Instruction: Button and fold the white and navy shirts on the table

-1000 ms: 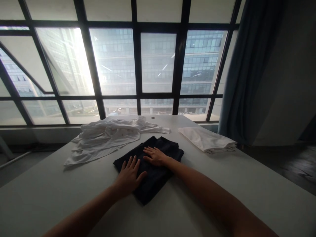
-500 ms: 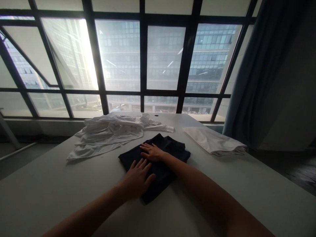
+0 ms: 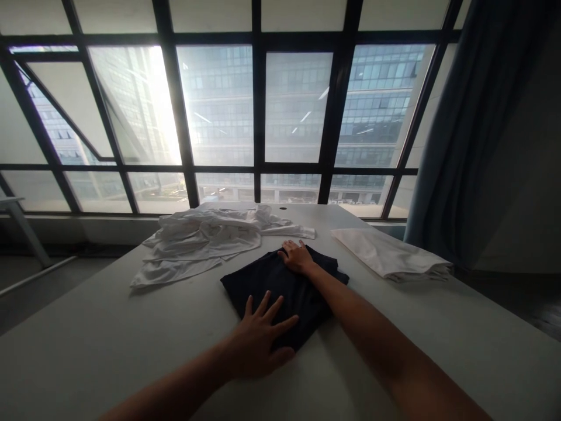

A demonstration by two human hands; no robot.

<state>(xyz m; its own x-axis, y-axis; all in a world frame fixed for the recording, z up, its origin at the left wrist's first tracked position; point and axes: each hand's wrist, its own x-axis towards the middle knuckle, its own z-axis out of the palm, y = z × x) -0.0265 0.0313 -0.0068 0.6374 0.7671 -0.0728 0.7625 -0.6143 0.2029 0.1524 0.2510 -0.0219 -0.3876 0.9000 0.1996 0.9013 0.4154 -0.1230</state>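
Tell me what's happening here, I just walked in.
A person's left hand and right hand are both laid on a folded dark cloth on a white table. The left is spread over its near part, the right lies at its far edge. Beyond to the left is a rumpled white cloth; to the right, a folded white one.

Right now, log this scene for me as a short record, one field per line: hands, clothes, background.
Left hand: spread over the near part of the folded navy garment
Right hand: laid on its far part
White shirt: crumpled on the table, beyond the navy garment and to its left
Folded white cloth: on the table, right of the navy garment
Background: black-framed windows; blue curtain at right
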